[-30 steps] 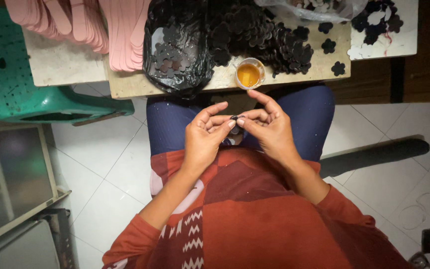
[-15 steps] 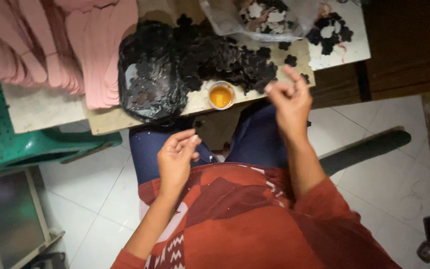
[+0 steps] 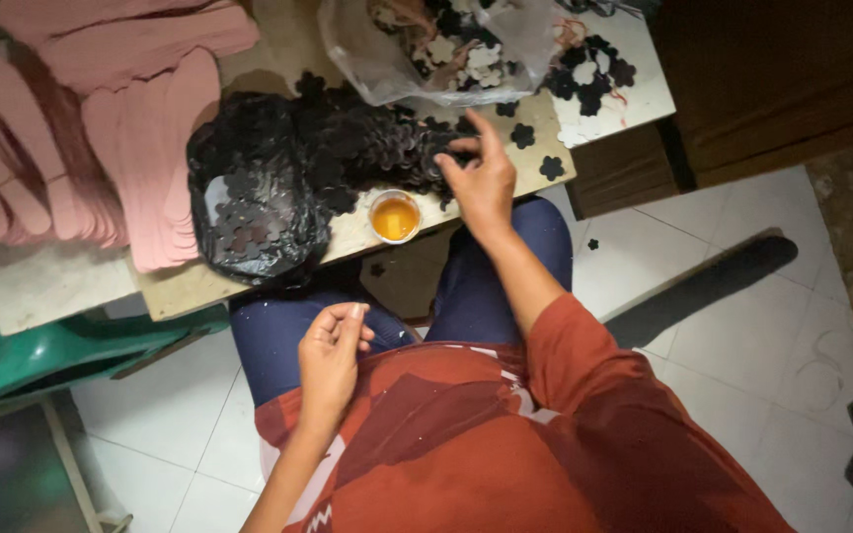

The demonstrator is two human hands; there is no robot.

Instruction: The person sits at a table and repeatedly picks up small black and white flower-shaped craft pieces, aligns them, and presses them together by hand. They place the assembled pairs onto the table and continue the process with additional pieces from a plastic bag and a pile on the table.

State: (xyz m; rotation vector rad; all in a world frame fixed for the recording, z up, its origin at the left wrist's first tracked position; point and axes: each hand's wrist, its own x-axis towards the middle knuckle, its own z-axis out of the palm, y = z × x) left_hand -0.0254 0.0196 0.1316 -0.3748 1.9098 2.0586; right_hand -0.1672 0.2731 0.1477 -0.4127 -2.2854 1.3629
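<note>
My right hand [image 3: 481, 178] reaches forward onto a heap of black flower-shaped cutouts [image 3: 367, 148] on the low board table [image 3: 190, 286]. Its fingers are spread, with the fingertips touching the pieces at the heap's right end. My left hand [image 3: 331, 350] stays over my lap, its fingers curled together and the thumb against the fingertips. Whether it pinches a small piece is hidden. A small round cup of orange-yellow liquid [image 3: 394, 216] stands at the table's near edge, just left of my right wrist.
A black plastic bag [image 3: 249, 212] of cutouts lies left of the cup. Stacks of pink sole-shaped sheets [image 3: 101, 118] fill the left. A clear bag of mixed flower pieces [image 3: 446, 49] sits behind. A green plastic chair [image 3: 41, 350] stands at the left, on a white tile floor.
My hands were together over my lap working a small piece. The right hand then went up and forward to the black heap, while the left stayed low. My view shifted right.
</note>
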